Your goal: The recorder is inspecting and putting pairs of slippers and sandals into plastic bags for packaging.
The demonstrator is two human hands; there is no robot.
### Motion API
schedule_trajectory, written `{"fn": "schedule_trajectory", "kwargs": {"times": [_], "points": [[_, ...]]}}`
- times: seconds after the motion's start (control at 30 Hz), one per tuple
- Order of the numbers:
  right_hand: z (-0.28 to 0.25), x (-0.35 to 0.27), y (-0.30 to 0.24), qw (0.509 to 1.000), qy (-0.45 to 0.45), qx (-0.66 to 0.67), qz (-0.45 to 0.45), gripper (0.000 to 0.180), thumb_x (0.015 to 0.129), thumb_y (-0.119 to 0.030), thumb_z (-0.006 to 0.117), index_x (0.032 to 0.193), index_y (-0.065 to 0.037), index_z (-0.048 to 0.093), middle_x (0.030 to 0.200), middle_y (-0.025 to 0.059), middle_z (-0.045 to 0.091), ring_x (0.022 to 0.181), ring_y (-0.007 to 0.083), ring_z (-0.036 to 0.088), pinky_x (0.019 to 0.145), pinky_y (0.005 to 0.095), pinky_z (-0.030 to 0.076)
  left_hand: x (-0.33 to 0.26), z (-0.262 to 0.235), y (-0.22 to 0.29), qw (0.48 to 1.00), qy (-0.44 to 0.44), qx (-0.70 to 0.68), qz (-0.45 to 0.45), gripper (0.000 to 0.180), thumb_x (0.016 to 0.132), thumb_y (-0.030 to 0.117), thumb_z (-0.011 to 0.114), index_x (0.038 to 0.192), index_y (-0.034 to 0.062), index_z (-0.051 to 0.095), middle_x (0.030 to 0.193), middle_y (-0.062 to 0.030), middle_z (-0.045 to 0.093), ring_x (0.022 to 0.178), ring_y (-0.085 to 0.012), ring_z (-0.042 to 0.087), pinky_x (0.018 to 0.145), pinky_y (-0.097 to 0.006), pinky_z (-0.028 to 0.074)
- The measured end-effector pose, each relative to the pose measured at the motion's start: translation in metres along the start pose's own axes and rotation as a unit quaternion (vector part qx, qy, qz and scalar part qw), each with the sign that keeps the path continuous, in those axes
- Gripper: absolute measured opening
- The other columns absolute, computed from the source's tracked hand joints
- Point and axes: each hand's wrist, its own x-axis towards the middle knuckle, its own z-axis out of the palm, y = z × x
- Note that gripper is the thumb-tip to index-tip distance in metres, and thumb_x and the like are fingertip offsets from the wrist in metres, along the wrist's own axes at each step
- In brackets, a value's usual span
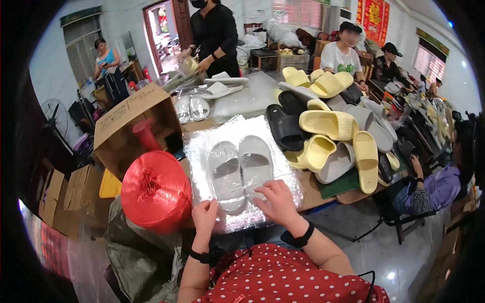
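A pair of light grey slippers (255, 160) lies side by side, toes pointing away from me, with clear film over them. They rest on a stack of shiny clear plastic bags (202, 151). At the near left edge of the film, my left hand (204, 216) is closed, thumb and fingertips pinching a clear plastic bag (230, 194). My right hand (278, 203) is bent over the heel of the right slipper, its thumb and fingers gripping the film there. Part of that heel is hidden under my fingers.
A big red twine roll (155, 192) and an open cardboard box (134, 108) stand left. Yellow, black and grey slippers (328, 123) are heaped on the right. Bagged slippers (192, 108) lie beyond the stack. Across the table a person in black (214, 38) handles slippers; others sit right.
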Motion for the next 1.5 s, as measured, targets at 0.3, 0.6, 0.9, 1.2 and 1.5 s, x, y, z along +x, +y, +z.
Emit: {"fn": "schedule_trajectory", "kwargs": {"times": [0.3, 0.6, 0.9, 1.2, 1.5], "points": [[0.035, -0.024, 0.041, 0.986, -0.074, 0.017, 0.149, 0.036, 0.084, -0.029, 0.072, 0.110, -0.006, 0.061, 0.104, 0.0144, 0.056, 0.100, 0.0352, 0.052, 0.088, 0.0431, 0.045, 0.008, 0.005, -0.005, 0.995, -0.017, 0.091, 0.045, 0.056, 0.079, 0.035, 0.076, 0.116, -0.0029, 0.059, 0.108, -0.0217, 0.062, 0.092, -0.0306, 0.062, 0.077, -0.039, 0.049], [0.038, -0.031, 0.045, 0.986, -0.054, 0.031, 0.152, 0.038, 0.082, -0.028, 0.075, 0.110, -0.006, 0.061, 0.102, 0.0136, 0.057, 0.099, 0.0338, 0.054, 0.087, 0.0417, 0.044, 0.026, 0.010, 0.026, 0.990, -0.091, 0.104, 0.017, 0.065, 0.074, 0.035, 0.081, 0.119, -0.0069, 0.060, 0.099, -0.0218, 0.069, 0.084, -0.0278, 0.067, 0.076, -0.036, 0.052], [0.028, -0.038, 0.035, 0.980, -0.009, -0.004, 0.200, 0.056, 0.076, -0.031, 0.080, 0.120, -0.006, 0.056, 0.113, 0.0154, 0.056, 0.109, 0.0361, 0.051, 0.095, 0.0439, 0.042, 0.011, 0.023, 0.034, 0.942, -0.159, -0.296, 0.012, 0.041, 0.082, 0.012, 0.070, 0.115, -0.0008, 0.050, 0.098, -0.0093, 0.062, 0.090, -0.0164, 0.061, 0.080, -0.028, 0.049], [-0.006, -0.021, 0.025, 0.961, 0.085, 0.105, 0.240, 0.090, 0.074, -0.028, 0.086, 0.143, 0.002, 0.037, 0.137, 0.0194, 0.049, 0.126, 0.0323, 0.048, 0.106, 0.0434, 0.039, -0.019, -0.018, 0.072, 0.852, -0.182, -0.490, -0.026, 0.054, 0.080, 0.001, 0.062, 0.130, -0.0028, 0.043, 0.122, -0.0151, 0.059, 0.111, -0.0225, 0.060, 0.096, -0.034, 0.047], [-0.002, -0.023, 0.000, 0.840, 0.095, 0.424, 0.326, 0.056, 0.083, -0.009, 0.078, 0.129, 0.001, 0.047, 0.119, 0.0102, 0.062, 0.104, 0.0183, 0.062, 0.088, 0.0319, 0.052, -0.024, -0.015, 0.054, 0.772, -0.273, -0.563, -0.109, 0.065, 0.079, -0.001, 0.061, 0.140, -0.0032, 0.040, 0.129, -0.0135, 0.057, 0.116, -0.0252, 0.058, 0.101, -0.039, 0.047]]}}
